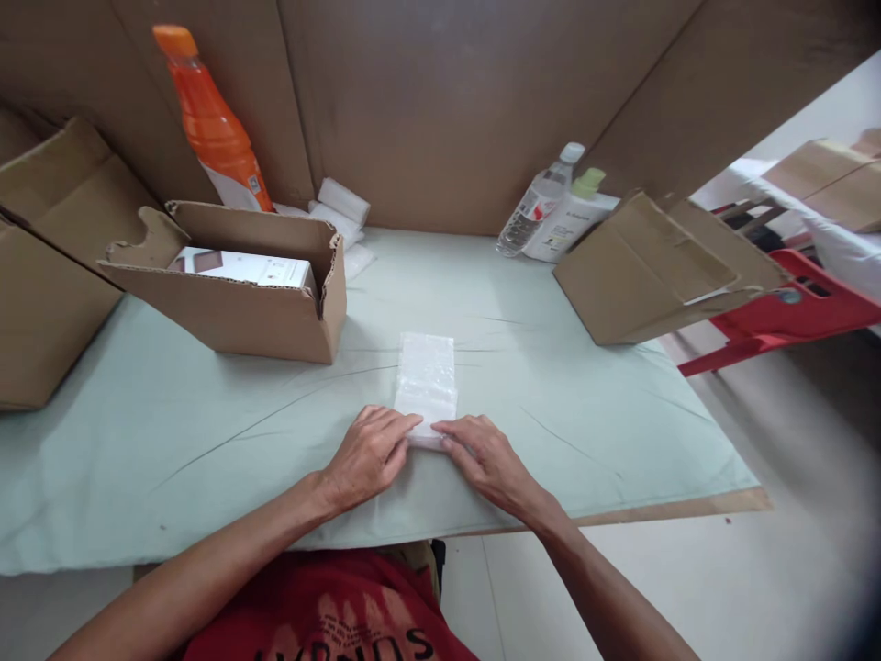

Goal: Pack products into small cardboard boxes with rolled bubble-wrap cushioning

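Observation:
A strip of white, translucent bubble wrap [426,365] lies lengthwise on the table in front of me. Its near end is folded over into a thicker bundle. My left hand [369,452] pinches the left side of that folded end, thumb on top and fingers curled. On the opposite side, my right hand [487,459] grips the right corner with its thumb and bent fingers. Both thumbs nearly meet over the fold. Whether anything is wrapped inside, I cannot tell.
An open cardboard box [268,317] holding a white printed box [251,268] stands left, before an orange drink bottle [217,128]. White wrap pieces [340,209] lie behind. A clear bottle [540,200], a white bottle [565,220] and another carton [640,271] stand right.

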`<state>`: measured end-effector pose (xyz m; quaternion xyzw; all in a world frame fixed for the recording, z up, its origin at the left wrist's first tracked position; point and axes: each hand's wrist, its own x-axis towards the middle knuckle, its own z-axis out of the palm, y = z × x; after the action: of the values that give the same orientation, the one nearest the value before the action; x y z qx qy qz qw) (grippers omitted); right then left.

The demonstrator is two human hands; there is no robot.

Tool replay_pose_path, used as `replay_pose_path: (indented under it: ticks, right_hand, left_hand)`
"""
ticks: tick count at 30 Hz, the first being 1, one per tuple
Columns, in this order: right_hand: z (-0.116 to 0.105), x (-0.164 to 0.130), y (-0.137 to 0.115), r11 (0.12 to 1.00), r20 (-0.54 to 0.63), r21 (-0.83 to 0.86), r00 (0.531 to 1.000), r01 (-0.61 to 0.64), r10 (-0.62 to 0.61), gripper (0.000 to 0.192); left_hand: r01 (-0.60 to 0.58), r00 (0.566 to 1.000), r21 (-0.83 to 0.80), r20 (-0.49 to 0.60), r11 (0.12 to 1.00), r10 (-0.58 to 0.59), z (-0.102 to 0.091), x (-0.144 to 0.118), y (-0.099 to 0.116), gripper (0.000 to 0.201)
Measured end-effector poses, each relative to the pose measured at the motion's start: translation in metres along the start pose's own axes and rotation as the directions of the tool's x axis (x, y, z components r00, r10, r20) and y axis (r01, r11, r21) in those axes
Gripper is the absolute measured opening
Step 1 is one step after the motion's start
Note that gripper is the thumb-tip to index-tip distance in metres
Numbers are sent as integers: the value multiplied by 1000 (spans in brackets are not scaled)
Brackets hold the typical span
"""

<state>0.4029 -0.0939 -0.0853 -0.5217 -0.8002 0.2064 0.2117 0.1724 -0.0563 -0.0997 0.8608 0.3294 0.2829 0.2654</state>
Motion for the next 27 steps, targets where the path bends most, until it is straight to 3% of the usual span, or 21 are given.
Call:
replay_pose_path:
  ticks: [2,5,7,11,13,16,18,22,24,27]
  right_hand:
    - [-5,-3,-4,999,8,40,1000,-17,17,25]
    - [-9,-8,-12,990,-212,-139,976,25,-54,20]
    - [-9,-10,-17,960,-276,-270,950,72,-149,19]
    - [3,-5,-19,905,-80,-382,969,185,-232,26]
    - [11,1,-15,909,-72,-386,977,159,-201,25]
    - [16,6,-11,963,-144,-254,981,87,-127,26]
    - [15,7,-13,996,-128,-85,990,39,-50,26]
    - [15,6,-18,984,6,164,997,-71,71,25]
    - [15,6,-19,995,-65,81,996,-59,64,23]
    - [16,5,-20,984,-243,-178,969,-2,-42,20]
  left_hand:
    - [149,989,-97,10,984,-149,0,1,0,39]
    - [352,936,-161,70,922,-345,0,9,-2,45]
    - [403,914,-152,107,903,-390,2,15,-4,48]
    - [296,955,-58,1,953,-297,7,23,-6,43]
    - [186,979,18,-89,982,-184,5,20,-6,37]
    - [21,995,54,-97,998,-16,-4,7,-4,38]
    - [-17,998,16,-68,1000,18,-12,-4,-3,41]
    - [111,991,-64,-67,992,-115,-19,-17,-2,44]
    - [198,978,-54,-53,979,-201,-15,-13,-5,44]
    - [274,961,14,-35,962,-274,-7,5,-12,41]
